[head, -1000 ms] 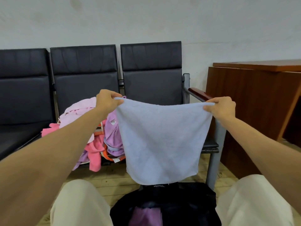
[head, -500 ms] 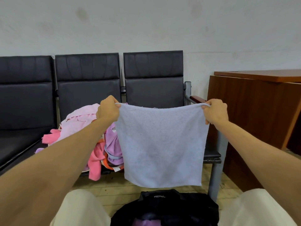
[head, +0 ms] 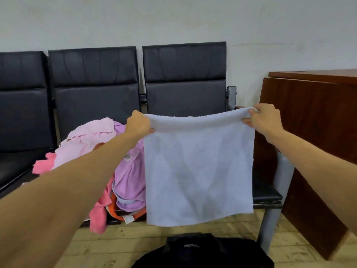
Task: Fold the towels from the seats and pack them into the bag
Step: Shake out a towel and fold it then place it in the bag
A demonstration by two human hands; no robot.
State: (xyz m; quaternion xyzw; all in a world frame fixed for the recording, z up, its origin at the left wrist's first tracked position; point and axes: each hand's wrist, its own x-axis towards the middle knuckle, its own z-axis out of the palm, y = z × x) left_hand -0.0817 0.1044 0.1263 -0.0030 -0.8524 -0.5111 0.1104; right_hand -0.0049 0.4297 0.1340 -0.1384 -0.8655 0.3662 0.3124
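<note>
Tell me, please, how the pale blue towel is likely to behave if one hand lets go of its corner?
The towel looks floppy: its top edge sags between the left hand and right hand, so a freed corner would probably drop. It seems light, since pinches at two corners carry it. Its terry surface likely grips rather than slips.

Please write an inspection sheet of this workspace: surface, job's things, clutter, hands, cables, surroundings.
Surface: black seats in a row; wood floor.
Job's things: pale blue towel held spread in the air; pile of pink, purple and orange towels on the middle seat; black bag on the floor below.
Clutter: nothing seen.
Hands: left hand and right hand each pinch a top corner.
Cables: nothing seen.
Surroundings: white wall; brown desk at right.
</note>
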